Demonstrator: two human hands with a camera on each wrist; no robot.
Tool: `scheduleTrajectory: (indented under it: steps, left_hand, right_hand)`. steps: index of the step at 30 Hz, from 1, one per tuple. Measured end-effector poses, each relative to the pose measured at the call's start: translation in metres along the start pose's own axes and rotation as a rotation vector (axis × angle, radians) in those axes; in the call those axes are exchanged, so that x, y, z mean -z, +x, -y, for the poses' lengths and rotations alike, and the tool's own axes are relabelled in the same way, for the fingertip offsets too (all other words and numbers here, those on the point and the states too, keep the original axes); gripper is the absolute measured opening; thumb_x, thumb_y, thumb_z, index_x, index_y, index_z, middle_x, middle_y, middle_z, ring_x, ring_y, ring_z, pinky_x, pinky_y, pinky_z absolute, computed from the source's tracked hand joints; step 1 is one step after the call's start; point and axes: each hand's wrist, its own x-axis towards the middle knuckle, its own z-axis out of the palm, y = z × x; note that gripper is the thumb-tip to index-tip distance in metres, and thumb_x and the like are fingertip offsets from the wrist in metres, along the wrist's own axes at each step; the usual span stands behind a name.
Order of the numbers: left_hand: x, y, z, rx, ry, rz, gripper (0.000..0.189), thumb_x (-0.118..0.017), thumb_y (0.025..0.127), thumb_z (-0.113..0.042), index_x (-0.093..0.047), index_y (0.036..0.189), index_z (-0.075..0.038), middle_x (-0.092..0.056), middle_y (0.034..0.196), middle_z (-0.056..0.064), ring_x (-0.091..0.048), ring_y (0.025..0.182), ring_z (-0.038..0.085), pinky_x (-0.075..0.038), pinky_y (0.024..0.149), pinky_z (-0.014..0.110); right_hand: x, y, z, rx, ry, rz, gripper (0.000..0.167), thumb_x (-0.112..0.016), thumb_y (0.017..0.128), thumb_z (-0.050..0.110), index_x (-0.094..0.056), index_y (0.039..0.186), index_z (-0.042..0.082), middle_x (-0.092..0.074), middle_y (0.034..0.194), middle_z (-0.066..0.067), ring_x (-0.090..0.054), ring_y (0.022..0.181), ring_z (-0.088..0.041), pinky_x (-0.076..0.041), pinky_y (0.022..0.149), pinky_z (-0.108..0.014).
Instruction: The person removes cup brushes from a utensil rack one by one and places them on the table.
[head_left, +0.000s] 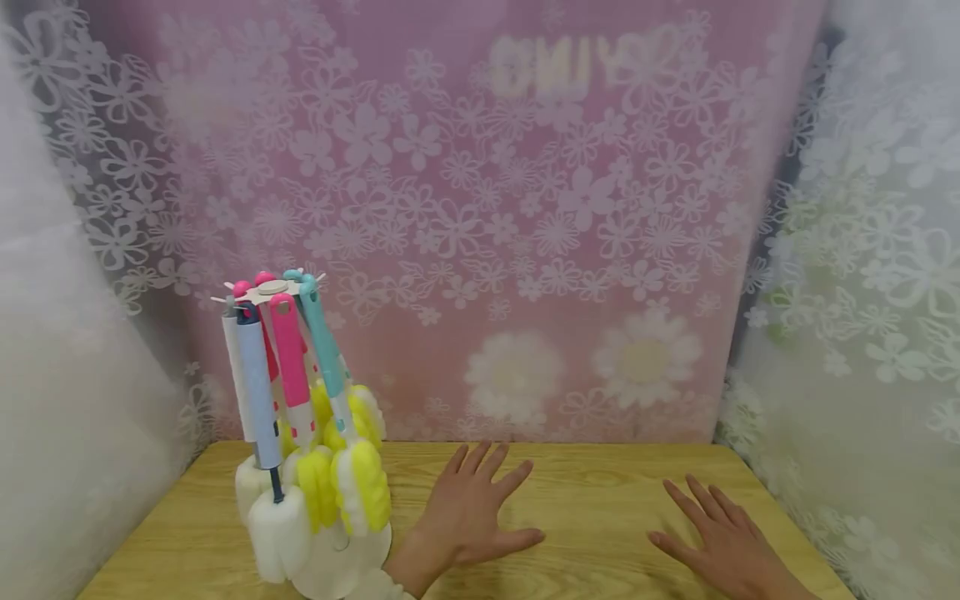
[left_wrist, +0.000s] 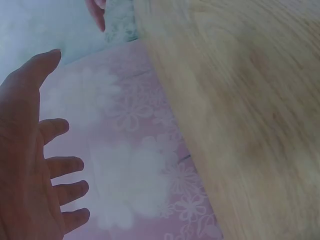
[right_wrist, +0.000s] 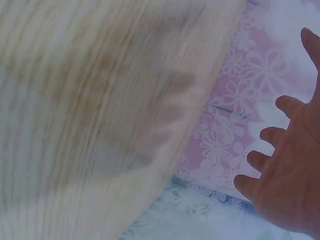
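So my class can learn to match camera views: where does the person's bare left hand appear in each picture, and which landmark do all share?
Head: the bare left hand, fingers spread, is at bottom centre.
Left wrist: it runs along the left edge, fingers pointing right.
Right wrist: not in it.
Shared landmark: the yellow wood-grain tabletop, edged by the pink, white-flowered backdrop.

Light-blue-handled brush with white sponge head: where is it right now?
In the head view, left side: the light-blue-handled brush hangs from the white round-based rack, just left of the front hot-pink-handled brush, and left of the person's bare left hand.
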Motion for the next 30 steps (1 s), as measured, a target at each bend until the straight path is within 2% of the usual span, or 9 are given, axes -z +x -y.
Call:
scheduleTrajectory:
  steps: [4, 8, 11, 17, 21, 25, 30]
  left_hand:
    - [0.010, 0.001, 0.002, 0.002, 0.020, -0.019, 0.078, -0.022, 0.085, -0.078, -0.034, 0.148, -0.034, -0.033, 0.151, 0.004, -0.031, 0.137, 0.029, -0.029, 0.107, 0.050]
    - [0.023, 0.001, 0.003, -0.002, 0.036, -0.042, 0.076, -0.028, 0.086, -0.076, -0.033, 0.148, -0.034, -0.034, 0.150, 0.003, -0.030, 0.138, 0.027, -0.030, 0.107, 0.048]
    - [0.031, 0.000, 0.004, -0.016, 0.053, -0.077, 0.074, -0.032, 0.086, -0.075, -0.037, 0.147, -0.033, -0.038, 0.148, 0.003, -0.032, 0.137, 0.026, -0.030, 0.107, 0.047]
    - [0.046, -0.001, 0.008, -0.027, 0.058, -0.136, 0.072, -0.035, 0.087, -0.072, -0.042, 0.145, -0.029, -0.041, 0.146, 0.006, -0.036, 0.134, 0.027, -0.031, 0.107, 0.045]
    - [0.053, -0.001, 0.010, -0.024, 0.059, -0.150, 0.072, -0.036, 0.088, -0.070, -0.039, 0.147, -0.029, -0.040, 0.146, 0.007, -0.035, 0.135, 0.028, -0.029, 0.108, 0.046]
    - [0.061, -0.003, 0.010, -0.020, 0.086, -0.181, 0.071, -0.036, 0.089, -0.070, -0.039, 0.146, -0.029, -0.041, 0.146, 0.007, -0.036, 0.134, 0.027, -0.029, 0.108, 0.045]
    - [0.073, -0.007, 0.012, 0.003, 0.071, -0.199, 0.069, -0.040, 0.088, -0.069, -0.042, 0.145, -0.029, -0.041, 0.146, 0.006, -0.036, 0.135, 0.027, -0.029, 0.108, 0.046]
  right_hand:
    - [0.000, 0.004, 0.003, 0.028, 0.013, -0.006, 0.080, -0.053, 0.088, 0.060, -0.040, 0.145, 0.007, -0.032, 0.144, -0.032, -0.029, 0.126, -0.057, -0.026, 0.091, -0.072]
    - [0.000, 0.012, 0.007, 0.084, 0.050, -0.005, 0.077, -0.054, 0.089, 0.055, -0.040, 0.144, 0.004, -0.032, 0.145, -0.032, -0.029, 0.129, -0.052, -0.025, 0.097, -0.067]
    - [0.001, 0.019, 0.011, 0.090, 0.079, 0.014, 0.077, -0.053, 0.090, 0.055, -0.039, 0.145, 0.004, -0.029, 0.146, -0.032, -0.026, 0.131, -0.052, -0.023, 0.099, -0.066]
    - [0.006, 0.030, 0.029, 0.063, 0.097, 0.036, 0.078, -0.049, 0.090, 0.059, -0.036, 0.147, 0.007, -0.024, 0.149, -0.030, -0.022, 0.130, -0.056, -0.024, 0.095, -0.071]
    - [0.008, 0.035, 0.044, 0.085, 0.096, 0.013, 0.077, -0.049, 0.091, 0.058, -0.036, 0.147, 0.008, -0.025, 0.149, -0.029, -0.023, 0.131, -0.054, -0.026, 0.093, -0.071]
    - [0.007, 0.040, 0.056, 0.109, 0.080, -0.014, 0.076, -0.049, 0.091, 0.059, -0.037, 0.147, 0.010, -0.027, 0.149, -0.027, -0.026, 0.131, -0.052, -0.030, 0.091, -0.070]
    - [0.008, 0.046, 0.071, 0.131, 0.081, -0.024, 0.076, -0.048, 0.091, 0.060, -0.036, 0.148, 0.011, -0.026, 0.151, -0.024, -0.026, 0.132, -0.051, -0.031, 0.090, -0.070]
